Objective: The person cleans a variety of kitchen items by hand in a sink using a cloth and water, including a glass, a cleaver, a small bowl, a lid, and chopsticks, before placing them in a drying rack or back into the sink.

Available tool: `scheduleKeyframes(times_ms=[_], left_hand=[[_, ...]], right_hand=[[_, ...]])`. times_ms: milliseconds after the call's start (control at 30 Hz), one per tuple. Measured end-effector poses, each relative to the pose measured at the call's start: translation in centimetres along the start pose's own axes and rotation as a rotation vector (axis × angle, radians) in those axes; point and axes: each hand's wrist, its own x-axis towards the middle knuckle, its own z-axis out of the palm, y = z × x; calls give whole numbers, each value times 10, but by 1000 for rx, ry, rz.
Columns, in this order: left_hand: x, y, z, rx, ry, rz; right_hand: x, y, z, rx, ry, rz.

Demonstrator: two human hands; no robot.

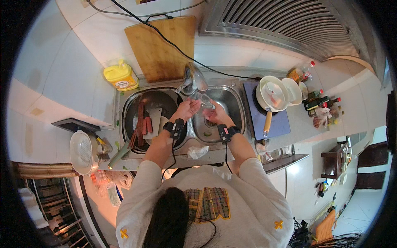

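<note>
Under the metal faucet [200, 80], at the divider of the double sink, my right hand [218, 114] holds a clear, see-through vessel [206, 101], seemingly a glass. My left hand [188, 108] is close beside it with the palm partly turned up; whether its fingers grip the vessel is unclear. The left basin holds a dark wok [158, 96], with a cleaver [154, 119], reddish chopsticks [141, 121] and reddish handles [147, 125] in it. Below my right hand is the right steel basin [231, 96], with a small green scrap near its drain.
A yellow detergent jug [119, 76] stands back left, near a wooden cutting board [164, 46] leaning on the wall. At right, a pale pot [273, 93] rests on a purple-blue cooktop [279, 124], with bottles beyond. A white colander [81, 152] is at left; crumpled tissue [198, 152] lies on the front edge.
</note>
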Motion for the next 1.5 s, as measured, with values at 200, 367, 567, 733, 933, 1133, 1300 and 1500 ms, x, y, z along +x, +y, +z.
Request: scheduleKeyframes(times_ms=[200,367,567,733,933,1133,1300,1500], left_hand=[[38,-5,-57,-16,-73,-80],[46,-16,-61,22,118,-190],[9,-18,-9,145,153,-326],[-5,-6,-19,315,109,-291],[-32,1,-4,450,-100,-201],[-24,-2,-11,343,-87,-239],[5,-16,-44,343,-221,-179],[-49,-1,24,180,35,-144]], right_hand=[[1,-2,5,259,16,45],[1,0,-3,356,-179,-125],[-15,-6,-9,51,-220,-300],[-27,4,25,-190,-222,-348],[-29,9,26,-408,-248,-417],[-44,10,36,-519,-254,-420],[-31,14,31,-762,-281,-512],[-31,15,22,-1503,-175,-829]])
